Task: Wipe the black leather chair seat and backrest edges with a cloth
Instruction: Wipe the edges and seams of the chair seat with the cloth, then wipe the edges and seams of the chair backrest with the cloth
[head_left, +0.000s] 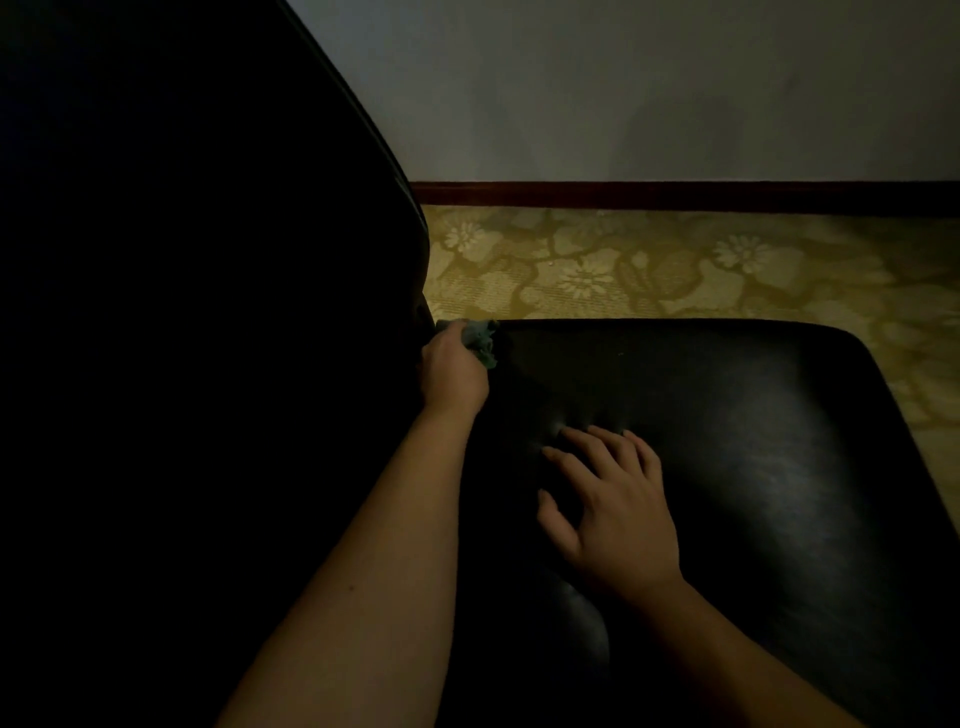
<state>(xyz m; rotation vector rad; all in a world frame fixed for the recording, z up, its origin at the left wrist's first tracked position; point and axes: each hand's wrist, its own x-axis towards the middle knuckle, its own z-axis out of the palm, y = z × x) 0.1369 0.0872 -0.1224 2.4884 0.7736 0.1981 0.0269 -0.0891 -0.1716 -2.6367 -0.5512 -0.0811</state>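
The black leather backrest (208, 312) fills the whole left side of the view, so dark that its surface shows almost no detail; only its curved right edge stands out against the lighter room behind. At the foot of that edge, where the backrest meets the far rear corner of the seat (753, 441), the left hand (453, 371) reaches forward on a bare forearm. Its fingers are curled round a small bunched cloth (480, 340) (grey-green, as far as the dim light allows), which sticks out past the knuckles and touches the seat's far corner, just beside the backrest edge. How the fingertips themselves lie cannot be told, since the back of the hand hides them.

To the right, nearer the camera, the right hand (618, 512) lies palm down on the middle of the seat, its fingers straight and spread, holding nothing. The leather dimples slightly at the fingertips. The two hands are near each other but apart.

The seat stretches on to the right, with a dull sheen across its surface and a rounded far right corner. Beyond it lies a yellowish carpet (675, 265) with a pale flower pattern, bounded by a dark reddish skirting board (675, 195) under a plain grey wall (623, 93).
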